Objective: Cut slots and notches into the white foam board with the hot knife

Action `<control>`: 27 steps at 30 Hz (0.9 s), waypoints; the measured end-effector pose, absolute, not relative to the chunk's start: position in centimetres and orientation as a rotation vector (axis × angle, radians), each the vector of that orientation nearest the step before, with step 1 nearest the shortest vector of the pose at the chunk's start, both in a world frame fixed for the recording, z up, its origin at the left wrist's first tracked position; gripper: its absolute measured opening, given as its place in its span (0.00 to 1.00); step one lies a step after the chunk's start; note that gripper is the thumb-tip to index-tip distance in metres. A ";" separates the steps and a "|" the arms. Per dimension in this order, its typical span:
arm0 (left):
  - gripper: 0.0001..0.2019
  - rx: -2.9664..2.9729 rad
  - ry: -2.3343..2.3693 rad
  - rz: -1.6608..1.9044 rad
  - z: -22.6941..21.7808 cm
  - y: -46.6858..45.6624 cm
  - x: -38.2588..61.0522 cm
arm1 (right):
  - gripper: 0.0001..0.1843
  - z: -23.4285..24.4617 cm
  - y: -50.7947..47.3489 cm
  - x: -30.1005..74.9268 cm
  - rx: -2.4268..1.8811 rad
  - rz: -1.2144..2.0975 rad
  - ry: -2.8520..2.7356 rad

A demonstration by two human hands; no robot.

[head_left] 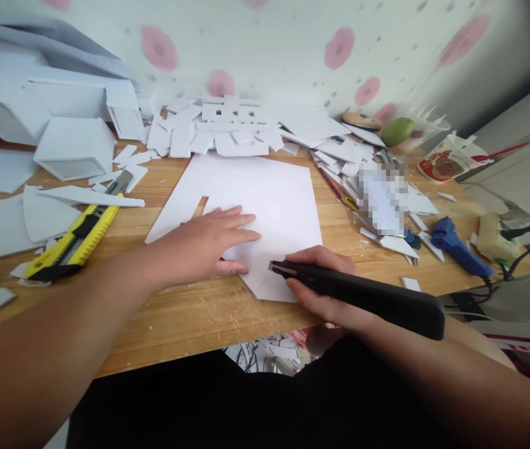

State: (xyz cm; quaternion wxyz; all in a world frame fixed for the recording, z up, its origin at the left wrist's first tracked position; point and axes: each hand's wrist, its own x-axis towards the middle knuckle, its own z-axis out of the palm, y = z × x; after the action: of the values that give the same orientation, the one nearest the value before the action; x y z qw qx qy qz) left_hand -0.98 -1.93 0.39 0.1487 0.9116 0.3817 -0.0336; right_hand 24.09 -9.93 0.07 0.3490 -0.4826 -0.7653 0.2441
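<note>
A white foam board sheet (272, 196) lies flat on the wooden table (171, 318), with a narrow slot cut into its left part. My left hand (204, 244) rests on the board with its fingers spread. In my right hand (323, 284) is a black utility knife (368, 293), gripped along its body and tilted. Its tip is over the near part of the board; whether the blade touches the surface I cannot tell. A faint short line shows on the board near the tip.
At left lies a yellow utility knife (78, 234) beside white box-like models (75, 146). White offcuts (232, 128) are heaped along the wall. To the right are a blue glue gun (461, 246), a power strip (494, 240), a paper bowl (449, 159) and a green fruit (397, 131).
</note>
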 end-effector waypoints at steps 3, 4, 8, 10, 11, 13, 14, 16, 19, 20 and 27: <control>0.31 2.617 1.099 -0.104 0.4 -1.9 -1.0 | 0.09 -0.1 -9.9 23.9 -1.169 0.579 -1.992; 0.31 2.616 1.095 -0.102 0.3 -1.9 -0.9 | 0.09 -0.1 -9.9 23.9 -1.155 0.568 -1.995; 0.31 2.615 1.085 -0.088 0.2 -1.8 -0.8 | 0.08 -0.2 -10.0 23.9 -1.151 0.547 -2.010; 0.31 2.613 1.090 -0.079 0.2 -1.8 -0.8 | 0.08 -0.2 -10.0 23.9 -1.141 0.543 -2.019; 0.30 2.610 1.091 -0.077 0.2 -1.8 -0.8 | 0.08 -0.3 -10.0 23.9 -1.138 0.536 -2.025; 0.30 2.596 1.093 -0.072 0.3 -1.9 -0.8 | 0.08 -0.4 -10.0 23.9 -1.143 0.510 -2.036; 0.29 2.587 1.097 -0.069 0.4 -1.9 -0.8 | 0.08 -0.5 -10.1 23.9 -1.142 0.498 -2.042; 0.28 2.571 1.105 -0.059 0.4 -1.9 -0.9 | 0.08 -0.7 -10.1 23.9 -1.129 0.489 -2.050; 0.27 2.574 1.104 -0.045 0.4 -1.9 -1.0 | 0.09 -0.9 -10.2 24.0 -1.087 0.490 -2.075; 0.27 2.581 1.099 -0.040 0.4 -1.9 -1.0 | 0.10 -0.9 -10.2 24.0 -1.076 0.482 -2.089; 0.28 2.569 1.108 -0.039 0.5 -2.0 -0.8 | 0.11 -0.7 -10.4 23.9 -1.073 0.502 -2.035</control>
State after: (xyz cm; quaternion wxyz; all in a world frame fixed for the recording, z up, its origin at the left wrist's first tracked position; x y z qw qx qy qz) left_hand -0.85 -1.98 0.54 0.1709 0.9047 0.3901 -0.0138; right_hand 23.94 -10.42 -0.66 0.3833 -0.4209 -0.7982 0.1971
